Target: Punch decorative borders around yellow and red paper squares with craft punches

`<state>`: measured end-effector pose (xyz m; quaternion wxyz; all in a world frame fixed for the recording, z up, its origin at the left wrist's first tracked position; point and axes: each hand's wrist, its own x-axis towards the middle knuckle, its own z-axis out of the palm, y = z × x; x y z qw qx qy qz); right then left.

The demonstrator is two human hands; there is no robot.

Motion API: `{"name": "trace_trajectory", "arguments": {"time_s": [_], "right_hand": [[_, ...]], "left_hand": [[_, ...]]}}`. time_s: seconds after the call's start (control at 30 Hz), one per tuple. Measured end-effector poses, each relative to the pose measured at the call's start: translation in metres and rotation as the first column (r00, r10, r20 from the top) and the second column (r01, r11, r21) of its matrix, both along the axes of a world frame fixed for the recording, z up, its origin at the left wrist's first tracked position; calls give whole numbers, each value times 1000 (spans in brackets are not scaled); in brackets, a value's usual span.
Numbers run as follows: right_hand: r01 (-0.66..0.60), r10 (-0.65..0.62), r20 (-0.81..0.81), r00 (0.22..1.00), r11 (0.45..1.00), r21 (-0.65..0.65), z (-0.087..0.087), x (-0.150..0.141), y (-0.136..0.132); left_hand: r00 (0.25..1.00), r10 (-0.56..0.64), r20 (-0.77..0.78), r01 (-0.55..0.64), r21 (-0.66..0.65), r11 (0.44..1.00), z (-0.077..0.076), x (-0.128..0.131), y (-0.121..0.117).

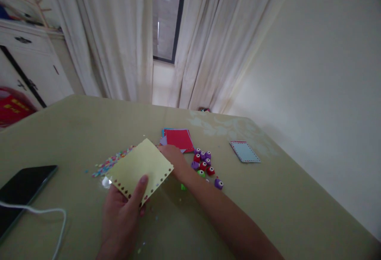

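My left hand (125, 208) is closed on a pale yellow square of paper (145, 158), thumb on its face and fingers underneath. Small shaped holes run along the two near edges of the paper. Beyond the paper, my right hand (170, 153) reaches to the left; its fingers are hidden behind the yellow sheet, so what they hold or touch does not show. Close to that hand lies a stack of coloured paper squares (179, 139) with a red one on top. Small purple, red and green craft punches (203, 165) with eye-like tops cluster right of my right forearm.
Loose paper confetti (111, 162) is heaped left of the yellow paper. A light blue square with a punched border (244, 151) lies at the right. A dark phone or tablet (22, 192) and a white cable (44, 211) occupy the left side of the table (95, 125).
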<state>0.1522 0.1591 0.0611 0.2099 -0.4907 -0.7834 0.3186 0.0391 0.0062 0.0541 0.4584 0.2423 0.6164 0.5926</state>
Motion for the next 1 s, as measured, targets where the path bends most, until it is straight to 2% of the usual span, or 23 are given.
{"name": "trace_trajectory", "arguments": {"time_s": [0.13,0.2,0.27,0.37,0.47,0.63,0.73,0.83,1.0], "right_hand": [[21,-14,-99,995,997,72,9,50,-51],[110,-85,-330,940,992,58,8,77,-87],[163,-146,-510,847,987,-13,2,99,-120],[136,-307,-725,616,949,-286,-10,115,-153],[54,-476,-772,421,863,-503,-19,116,-160],[-63,-655,-706,270,719,-692,-16,115,-151],[-126,-698,-690,193,680,-723,-13,118,-150],[-143,-707,-684,180,669,-729,-11,121,-150],[-138,-661,-698,274,692,-709,-7,128,-147]], "left_hand": [[999,-50,1,50,-21,999,5,8,-9],[996,-90,4,90,-26,996,8,13,-17],[992,-122,19,123,-45,991,10,18,-25],[990,-140,23,141,-112,984,6,24,-34],[983,-181,-20,176,-142,974,-2,26,-37],[976,-212,-49,201,-168,965,-8,25,-35],[972,-227,-65,212,-178,961,-6,26,-35],[967,-240,-86,224,-170,960,-6,25,-34],[958,-284,-49,266,-230,936,-14,18,-29]]}}
